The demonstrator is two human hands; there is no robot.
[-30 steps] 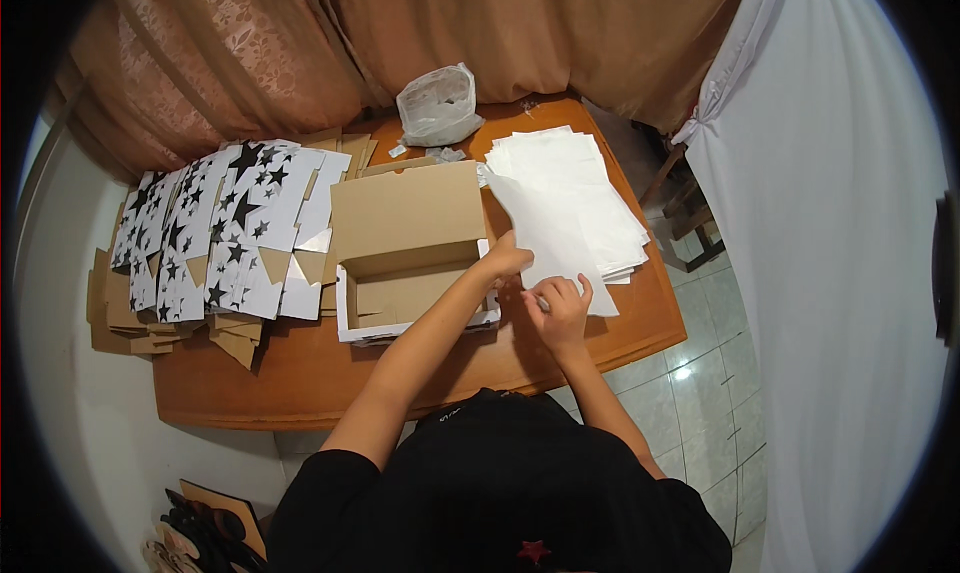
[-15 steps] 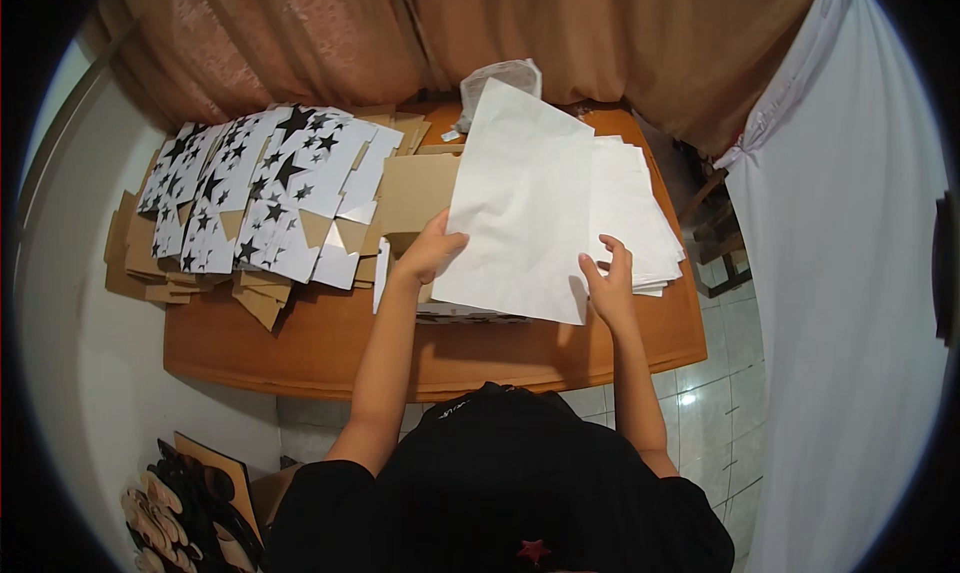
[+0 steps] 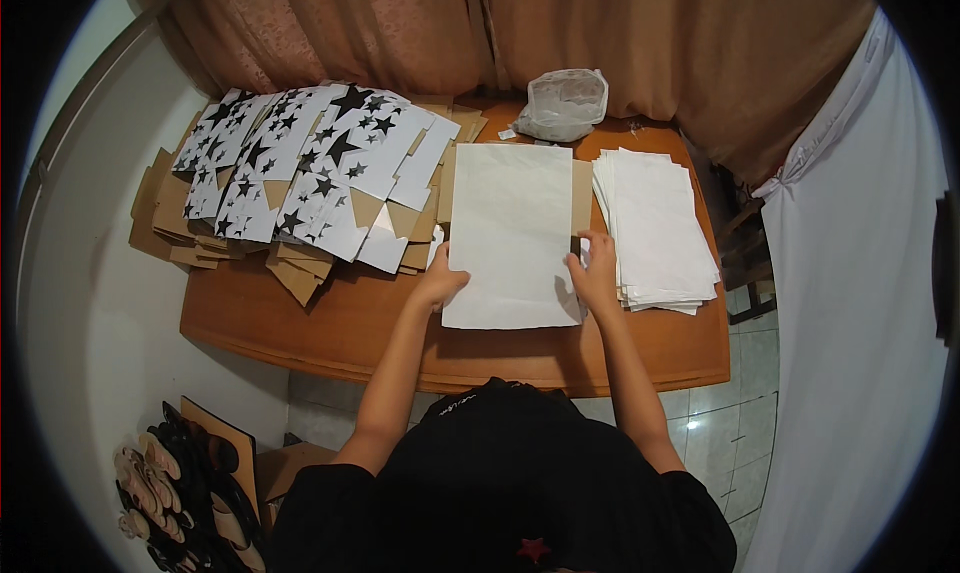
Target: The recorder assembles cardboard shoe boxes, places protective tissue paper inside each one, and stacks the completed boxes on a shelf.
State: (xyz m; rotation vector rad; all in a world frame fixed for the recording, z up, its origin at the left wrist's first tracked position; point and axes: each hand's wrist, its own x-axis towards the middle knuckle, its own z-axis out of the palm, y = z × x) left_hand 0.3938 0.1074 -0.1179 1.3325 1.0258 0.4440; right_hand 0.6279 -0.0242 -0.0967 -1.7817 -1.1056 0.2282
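A white sheet of paper (image 3: 513,238) lies lengthwise in front of me, over a brown cardboard box (image 3: 582,195) whose edges show on both sides. My left hand (image 3: 440,279) grips the sheet's lower left edge, thumb on top and fingers beneath. At the opposite edge my right hand (image 3: 594,273) pinches the paper, its thumb on the margin and the fingers curled beside it. The sheet hides most of the box. Just right of my right hand is a stack of white paper sheets (image 3: 660,233).
Overlapping flat cardboard pieces with black stars (image 3: 340,163) cover the table's left side. A translucent plastic bag (image 3: 565,105) stands at the back, before brown curtains (image 3: 400,33). The wooden table (image 3: 290,323) has a curved front edge. Shoes (image 3: 160,478) are at lower left.
The sheet has turned from a tilt to nearly straight and come down over the box. My right hand has closed in on its right edge. The view has shifted slightly.
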